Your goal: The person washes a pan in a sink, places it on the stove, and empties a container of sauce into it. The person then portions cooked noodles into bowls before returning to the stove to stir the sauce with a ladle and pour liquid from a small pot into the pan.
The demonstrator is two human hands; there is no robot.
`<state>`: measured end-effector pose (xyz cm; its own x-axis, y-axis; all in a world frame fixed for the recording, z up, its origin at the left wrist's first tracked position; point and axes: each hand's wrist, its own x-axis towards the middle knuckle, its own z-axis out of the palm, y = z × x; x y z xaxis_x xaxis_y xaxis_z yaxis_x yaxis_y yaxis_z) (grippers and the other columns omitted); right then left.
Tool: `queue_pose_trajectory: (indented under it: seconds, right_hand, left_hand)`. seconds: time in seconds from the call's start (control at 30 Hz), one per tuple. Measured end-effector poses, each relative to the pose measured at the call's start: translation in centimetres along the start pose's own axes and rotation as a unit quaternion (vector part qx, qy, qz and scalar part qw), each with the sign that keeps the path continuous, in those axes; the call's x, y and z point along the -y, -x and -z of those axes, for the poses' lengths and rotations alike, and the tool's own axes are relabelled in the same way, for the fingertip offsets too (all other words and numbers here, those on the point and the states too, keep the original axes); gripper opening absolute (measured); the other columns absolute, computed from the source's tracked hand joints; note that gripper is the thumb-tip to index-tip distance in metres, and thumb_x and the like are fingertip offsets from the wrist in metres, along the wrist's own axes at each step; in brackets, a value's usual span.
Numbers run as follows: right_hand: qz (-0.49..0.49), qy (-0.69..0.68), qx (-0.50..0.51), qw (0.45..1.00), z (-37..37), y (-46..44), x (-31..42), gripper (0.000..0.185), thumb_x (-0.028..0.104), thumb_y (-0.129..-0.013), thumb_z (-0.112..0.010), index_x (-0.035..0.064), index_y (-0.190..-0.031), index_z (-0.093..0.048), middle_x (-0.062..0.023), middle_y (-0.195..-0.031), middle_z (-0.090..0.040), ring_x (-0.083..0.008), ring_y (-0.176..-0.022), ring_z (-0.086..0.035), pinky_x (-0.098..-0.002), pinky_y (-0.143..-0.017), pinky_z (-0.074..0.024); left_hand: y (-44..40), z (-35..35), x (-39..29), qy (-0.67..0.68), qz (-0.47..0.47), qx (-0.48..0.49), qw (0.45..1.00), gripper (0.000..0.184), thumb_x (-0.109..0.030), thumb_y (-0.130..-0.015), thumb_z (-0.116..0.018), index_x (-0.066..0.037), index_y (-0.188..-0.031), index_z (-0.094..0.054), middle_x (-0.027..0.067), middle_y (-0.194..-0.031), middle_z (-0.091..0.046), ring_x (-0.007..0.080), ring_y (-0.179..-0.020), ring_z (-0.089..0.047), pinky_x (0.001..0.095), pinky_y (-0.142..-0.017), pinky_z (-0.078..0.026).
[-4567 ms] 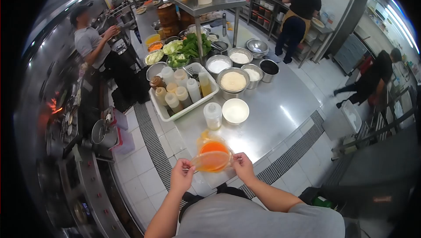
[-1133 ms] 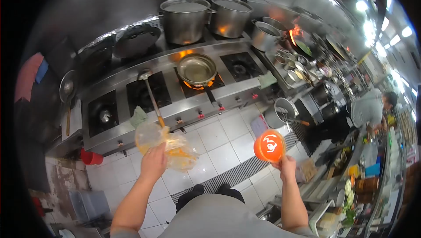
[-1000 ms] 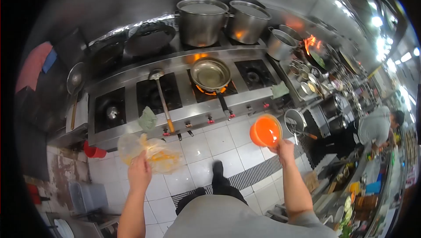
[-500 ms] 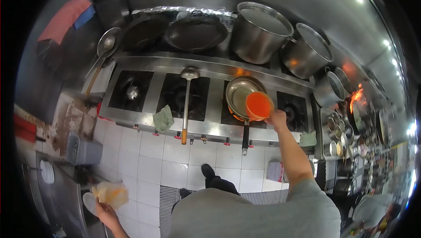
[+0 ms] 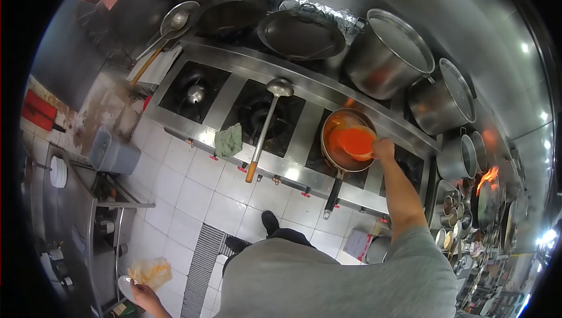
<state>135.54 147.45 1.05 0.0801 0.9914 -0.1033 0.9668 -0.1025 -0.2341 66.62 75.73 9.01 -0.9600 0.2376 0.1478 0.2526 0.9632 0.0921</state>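
Note:
My right hand (image 5: 384, 149) is closed on the rim of a round plastic tub (image 5: 366, 156) holding orange-red sauce (image 5: 352, 140). The tub is tilted over a frying pan (image 5: 326, 149), and orange sauce coats part of the pan's inside. The pan sits on a stove burner, its dark handle (image 5: 333, 195) pointing toward me. Down at the lower left, my left hand (image 5: 143, 296) grips a round whitish lid (image 5: 125, 286). A clear plastic bag (image 5: 150, 272) smeared with orange is at the same hand; whether the fingers hold both is hard to see.
A long-handled ladle (image 5: 266, 127) lies across the stove (image 5: 304, 133), with a green cloth (image 5: 228, 141) on the front edge. Large stockpots (image 5: 383, 63) and woks (image 5: 301, 34) stand behind. Flames (image 5: 487, 180) rise at the right. A grey bin (image 5: 114, 153) stands at the left.
The tub has tipped further over the pan, and orange sauce now shows inside the pan. My view has turned, shifting the stove within the picture. My left hand still holds the lid.

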Motion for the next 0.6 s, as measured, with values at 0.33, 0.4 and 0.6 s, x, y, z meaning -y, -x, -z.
queue_pose_trajectory:
  seconds: [0.33,0.4,0.6]
  right_hand:
    - [-0.022,0.025,-0.081,0.996,3.9,2.4,5.9,0.029,0.020,-0.087,-0.060,-0.0047,-0.096,-0.070,-0.0302,-0.103,-0.068,-0.0445,-0.102,-0.067,-0.0501,-0.090,-0.0531]
    - [-0.011,0.045,-0.086,0.995,3.6,1.8,5.6,0.028,0.019,-0.088,-0.059,-0.0043,-0.098,-0.069,-0.0293,-0.102,-0.069,-0.0449,-0.100,-0.067,-0.0501,-0.089,-0.0534]
    - [-0.007,0.007,-0.136,0.991,2.2,1.7,4.6,0.029,0.015,-0.089,-0.057,-0.0008,-0.113,-0.063,-0.0247,-0.116,-0.066,-0.0448,-0.101,-0.066,-0.0490,-0.088,-0.0547]
  left_hand:
    - [1.9,-0.2,1.8,0.001,0.007,-0.016,1.000,0.037,-0.008,-0.094,-0.052,0.000,-0.129,-0.061,0.0243,-0.111,-0.068,0.0412,-0.093,-0.066,0.0477,-0.081,-0.051]
    - [2.0,-0.5,2.4,0.005,0.000,-0.019,1.000,0.037,-0.007,-0.094,-0.052,0.000,-0.128,-0.062,0.0245,-0.111,-0.068,0.0413,-0.093,-0.066,0.0479,-0.081,-0.051]
    - [2.4,0.5,1.8,-0.014,-0.002,-0.034,0.999,0.037,-0.008,-0.093,-0.053,-0.001,-0.128,-0.062,0.0240,-0.104,-0.069,0.0412,-0.088,-0.066,0.0485,-0.078,-0.051]
